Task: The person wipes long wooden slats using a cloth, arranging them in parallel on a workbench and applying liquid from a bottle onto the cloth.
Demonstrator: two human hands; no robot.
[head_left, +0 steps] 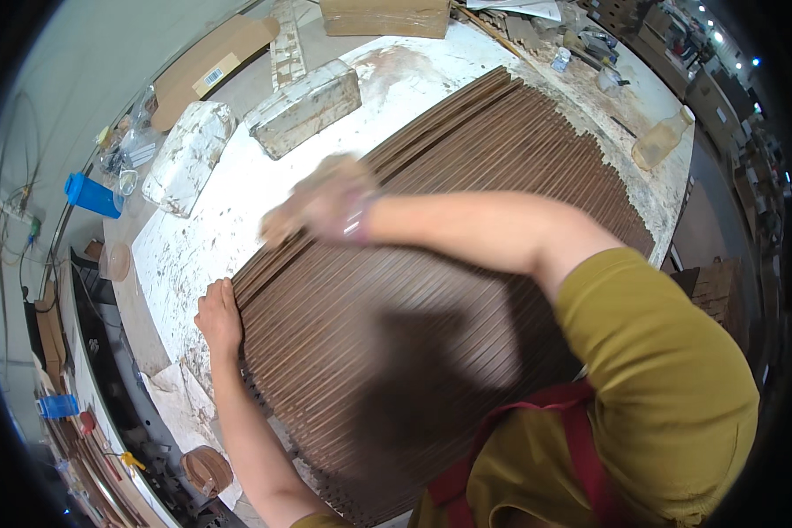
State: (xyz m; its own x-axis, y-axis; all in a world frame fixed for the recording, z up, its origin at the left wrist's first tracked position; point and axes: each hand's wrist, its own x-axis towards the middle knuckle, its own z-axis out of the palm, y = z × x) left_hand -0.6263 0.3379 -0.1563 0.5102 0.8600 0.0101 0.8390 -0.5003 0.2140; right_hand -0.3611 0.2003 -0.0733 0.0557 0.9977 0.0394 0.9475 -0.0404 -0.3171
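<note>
Long brown wooden strips (343, 297) lie side by side across the white tabletop. My left hand (221, 317) rests at their left ends, fingers against the corner of the outermost strips, gripping nothing that I can make out. My right hand (333, 198), blurred and wearing what looks like a thin clear glove, is over the far edge of the strips. It holds a tan, cloth-like wad (284, 221), its exact kind unclear. Along the far side, a few strips (435, 125) form a slightly separate band. Shadow covers the near middle of the strips.
Beyond the strips sit a stained wrapped block (303, 109) and a white wrapped bundle (191, 155). A blue cup (92, 195) stands at the left. A plastic bottle (663, 138) lies at the right, and a round tan container (206, 470) is near my left forearm.
</note>
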